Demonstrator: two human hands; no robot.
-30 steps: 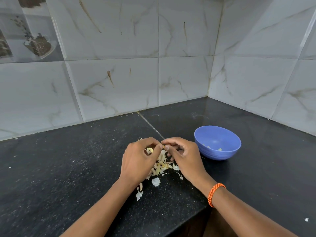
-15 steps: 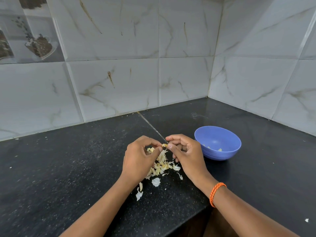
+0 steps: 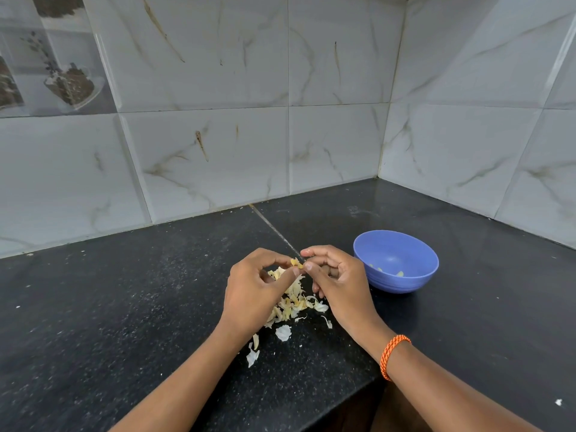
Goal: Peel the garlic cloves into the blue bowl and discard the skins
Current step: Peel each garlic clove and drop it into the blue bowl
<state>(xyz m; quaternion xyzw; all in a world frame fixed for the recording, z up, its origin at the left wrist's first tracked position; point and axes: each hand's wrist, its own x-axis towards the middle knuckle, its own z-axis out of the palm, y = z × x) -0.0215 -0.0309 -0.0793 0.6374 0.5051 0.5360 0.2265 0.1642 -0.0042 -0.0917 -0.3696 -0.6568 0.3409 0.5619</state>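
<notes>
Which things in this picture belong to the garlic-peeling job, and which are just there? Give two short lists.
Part of the job:
- garlic clove, pinched between both hands
- left hand
- right hand
- blue bowl, a few peeled pieces inside
- pile of skins on the counter

Just there:
- black counter
- marble wall tiles
- orange wristband
</notes>
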